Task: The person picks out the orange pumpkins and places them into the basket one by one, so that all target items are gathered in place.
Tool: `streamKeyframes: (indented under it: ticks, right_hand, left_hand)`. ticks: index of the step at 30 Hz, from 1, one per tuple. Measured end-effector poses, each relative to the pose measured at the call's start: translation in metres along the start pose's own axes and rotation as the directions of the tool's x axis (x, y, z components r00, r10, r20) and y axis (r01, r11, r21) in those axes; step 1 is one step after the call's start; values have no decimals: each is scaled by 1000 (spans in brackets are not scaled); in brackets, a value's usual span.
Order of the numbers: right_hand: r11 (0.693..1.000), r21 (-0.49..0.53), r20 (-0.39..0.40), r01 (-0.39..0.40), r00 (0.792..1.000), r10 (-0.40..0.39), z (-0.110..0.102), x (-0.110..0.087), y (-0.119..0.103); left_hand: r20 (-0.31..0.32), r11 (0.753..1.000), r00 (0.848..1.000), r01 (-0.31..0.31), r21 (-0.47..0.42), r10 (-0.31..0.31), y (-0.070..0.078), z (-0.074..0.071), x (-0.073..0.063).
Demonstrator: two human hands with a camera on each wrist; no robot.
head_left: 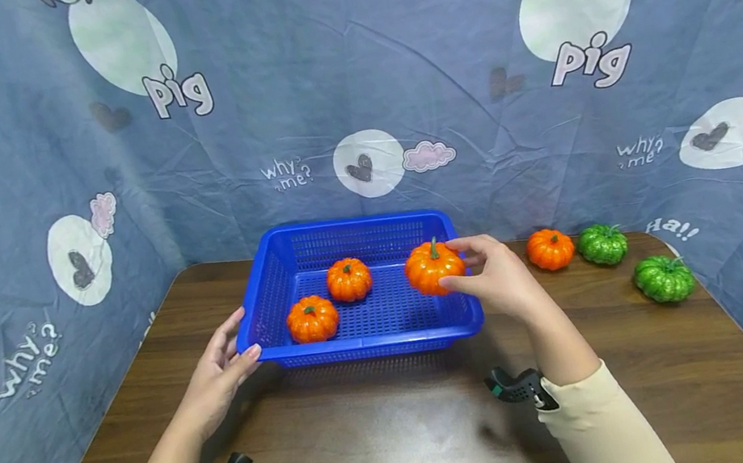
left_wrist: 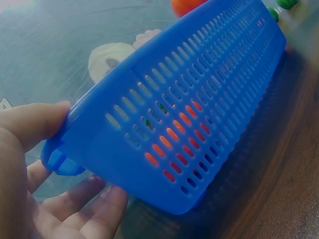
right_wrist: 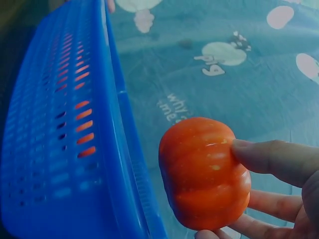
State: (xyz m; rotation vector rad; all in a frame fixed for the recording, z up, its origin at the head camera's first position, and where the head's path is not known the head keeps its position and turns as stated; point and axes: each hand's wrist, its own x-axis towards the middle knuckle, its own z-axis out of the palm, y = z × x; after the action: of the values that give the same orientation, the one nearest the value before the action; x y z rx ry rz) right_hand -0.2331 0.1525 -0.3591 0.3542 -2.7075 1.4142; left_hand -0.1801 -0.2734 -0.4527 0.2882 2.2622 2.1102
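Observation:
A blue plastic basket [head_left: 375,341] with slotted walls stands toward the back of the wooden table. My left hand [head_left: 219,376] grips its left end, thumb over the rim and fingers around the outside, as the left wrist view also shows. Over the basket's right part, my right hand [head_left: 497,276] holds an orange pumpkin [head_left: 433,268] between thumb and fingers, its green stem upward. In the right wrist view the pumpkin [right_wrist: 204,174] appears beside the basket wall [right_wrist: 55,124]. Two more orange pumpkins, one front left [head_left: 313,320] and one farther back [head_left: 348,279], lie inside the basket.
Right of the basket, an orange pumpkin [head_left: 551,249] and a green pumpkin [head_left: 602,244] sit near the table's back edge. Another green pumpkin [head_left: 664,278] lies by the right edge. A printed blue cloth [head_left: 345,72] hangs behind and around the table [head_left: 377,443].

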Motion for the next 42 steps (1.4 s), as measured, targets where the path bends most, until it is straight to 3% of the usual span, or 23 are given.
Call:
streamKeyframes:
  ticks: [10, 29, 36, 42]
  right_hand:
    - [999, 25, 74, -22, 997, 20, 14, 10, -8]
    - [998, 22, 163, -55, 985, 50, 55, 32, 0]
    - [994, -99, 182, -44, 981, 61, 68, 39, 4]
    - [991, -127, 234, -37, 970, 67, 76, 43, 5]
  left_hand:
    - [-2, 999, 999, -32, -33, 32, -2, -1, 0]
    - [-5, 1000, 1000, 4, 4, -4, 0, 2, 0]
    - [-5, 1000, 1000, 5, 3, -5, 1, 3, 0]
    - [-12, 1000, 1000, 12, 6, -12, 2, 3, -1]
